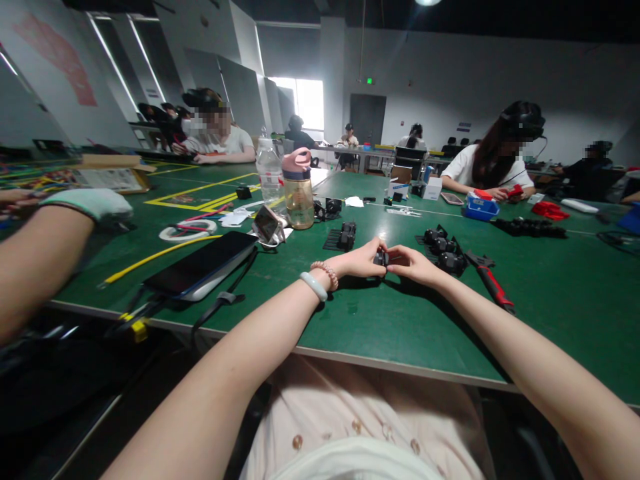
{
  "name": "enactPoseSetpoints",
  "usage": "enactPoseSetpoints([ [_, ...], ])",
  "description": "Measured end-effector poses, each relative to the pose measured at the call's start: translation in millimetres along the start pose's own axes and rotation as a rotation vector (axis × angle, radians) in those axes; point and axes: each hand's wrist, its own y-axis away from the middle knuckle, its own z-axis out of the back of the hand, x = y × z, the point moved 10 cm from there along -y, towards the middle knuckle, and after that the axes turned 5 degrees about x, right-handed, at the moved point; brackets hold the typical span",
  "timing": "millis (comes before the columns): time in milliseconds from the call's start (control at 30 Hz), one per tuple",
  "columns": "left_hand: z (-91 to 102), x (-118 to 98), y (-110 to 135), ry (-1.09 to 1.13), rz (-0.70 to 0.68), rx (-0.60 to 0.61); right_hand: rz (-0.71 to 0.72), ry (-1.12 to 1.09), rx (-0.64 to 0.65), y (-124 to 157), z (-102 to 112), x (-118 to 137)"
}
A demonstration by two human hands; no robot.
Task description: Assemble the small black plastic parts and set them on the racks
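Note:
Between my hands, just above the green table [350, 320], is a small black part [381, 258], mostly covered by fingers. My left hand [364, 259] pinches it from the left, with a bead bracelet and a pale bangle on that wrist. My right hand [413, 264] grips the same part from the right with thumb and fingertips. Beyond my left hand lies a black part with thin prongs [343, 236]. A cluster of similar black parts [443, 249] rests past my right hand, and beside it lies an adjustable wrench [493, 280] with a red and black handle.
Left of my hands lie a phone on a power bank [200, 267], a yellow cable [160, 260] and a drink bottle [299, 193]. A blue bin [481, 207] and red parts [550, 211] sit at the right. A co-worker's arm [45, 253] reaches in from the left; others sit across.

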Motion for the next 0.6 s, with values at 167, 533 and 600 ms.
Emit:
enactPoseSetpoints([
  [167, 0.0, 1.6, -1.4, 0.007, -0.014, -0.004, -0.004, -0.036, 0.002, 0.0, -1.1, -0.5],
  [533, -1.4, 2.8, -0.2, 0.001, 0.013, 0.008, 0.008, 0.034, -0.024, -0.5, 1.9, 1.6],
  [600, -1.3, 2.5, 0.2, 0.011, 0.017, 0.008, 0.007, 0.043, -0.026, -0.2, 2.2, 2.7],
])
